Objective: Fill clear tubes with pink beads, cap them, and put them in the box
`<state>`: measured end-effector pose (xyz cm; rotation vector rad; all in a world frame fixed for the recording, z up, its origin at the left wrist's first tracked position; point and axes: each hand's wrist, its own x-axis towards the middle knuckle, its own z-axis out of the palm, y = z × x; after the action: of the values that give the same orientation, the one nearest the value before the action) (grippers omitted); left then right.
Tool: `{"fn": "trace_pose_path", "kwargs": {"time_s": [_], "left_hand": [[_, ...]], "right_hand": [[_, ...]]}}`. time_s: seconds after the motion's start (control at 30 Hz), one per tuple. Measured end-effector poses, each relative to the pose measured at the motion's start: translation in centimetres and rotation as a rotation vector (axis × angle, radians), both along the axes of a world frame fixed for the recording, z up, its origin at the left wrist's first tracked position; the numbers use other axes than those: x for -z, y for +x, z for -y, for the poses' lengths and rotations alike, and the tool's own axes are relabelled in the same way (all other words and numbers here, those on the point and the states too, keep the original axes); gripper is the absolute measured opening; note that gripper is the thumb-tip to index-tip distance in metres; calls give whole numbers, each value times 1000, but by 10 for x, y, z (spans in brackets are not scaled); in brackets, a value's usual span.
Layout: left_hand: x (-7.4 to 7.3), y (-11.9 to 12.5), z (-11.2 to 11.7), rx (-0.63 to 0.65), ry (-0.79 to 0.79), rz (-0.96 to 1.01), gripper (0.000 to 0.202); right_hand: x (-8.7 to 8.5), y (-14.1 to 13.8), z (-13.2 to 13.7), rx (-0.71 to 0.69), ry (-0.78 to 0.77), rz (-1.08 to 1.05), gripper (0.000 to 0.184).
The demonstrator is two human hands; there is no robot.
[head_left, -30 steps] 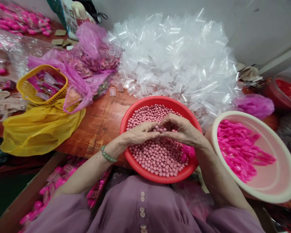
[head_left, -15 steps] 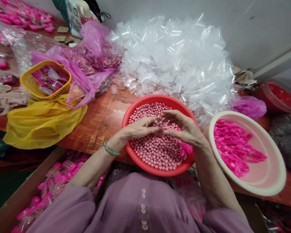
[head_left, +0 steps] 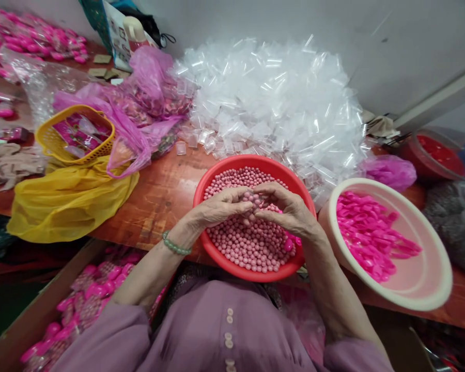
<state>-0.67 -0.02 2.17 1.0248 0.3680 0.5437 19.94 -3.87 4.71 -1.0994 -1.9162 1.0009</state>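
Pink beads [head_left: 251,198] in cupped left hand [head_left: 220,205]; right hand [head_left: 289,207] half-curled beside, hold unclear.

You have two hands, your left hand [head_left: 219,207] and your right hand [head_left: 289,209], over one red basin [head_left: 236,269]. The beads [head_left: 248,245] in it are too many for you to count. Right of the red basin you have one white basin [head_left: 414,304], whose pink pieces [head_left: 368,232] overlap too much to number. Left of the red basin are one yellow basket [head_left: 101,148] and one yellow bag [head_left: 70,206]. Behind it, you see uncountable clear pieces [head_left: 271,98]. Your left wrist has one bracelet [head_left: 176,246].
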Motion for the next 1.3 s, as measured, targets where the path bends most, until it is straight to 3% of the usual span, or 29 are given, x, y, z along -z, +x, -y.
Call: {"fn": "trace_pose_path", "kwargs": {"time_s": [0.27,0.43,0.57,0.7,0.77,1.0,1.13,1.23,1.3], "left_hand": [[7,1,-2,75,-3,2,38],[9,-3,-2,-56,29,-23,30],[-2,-10,1,-220,67,-10,26],[-12,-11,6,-209,168,-82,23],[-15,-9,8,-230,185,-87,22],[-10,-2,10,-216,123,-95,21],[-1,-1,10,-267,59,-68,24],[4,0,11,-283,-10,-69,27],[5,2,13,-296,-57,-75,30]], "right_hand": [[-4,-5,-6,-54,63,-8,12],[0,-5,0,26,-15,-46,18],[0,21,10,175,13,127,34],[0,58,17,475,79,304,23],[2,67,18,548,99,414,20],[16,63,8,314,36,918,34],[20,59,-2,137,16,1074,34],[22,65,-3,144,40,1113,26],[22,70,-1,201,91,1028,21]]}}
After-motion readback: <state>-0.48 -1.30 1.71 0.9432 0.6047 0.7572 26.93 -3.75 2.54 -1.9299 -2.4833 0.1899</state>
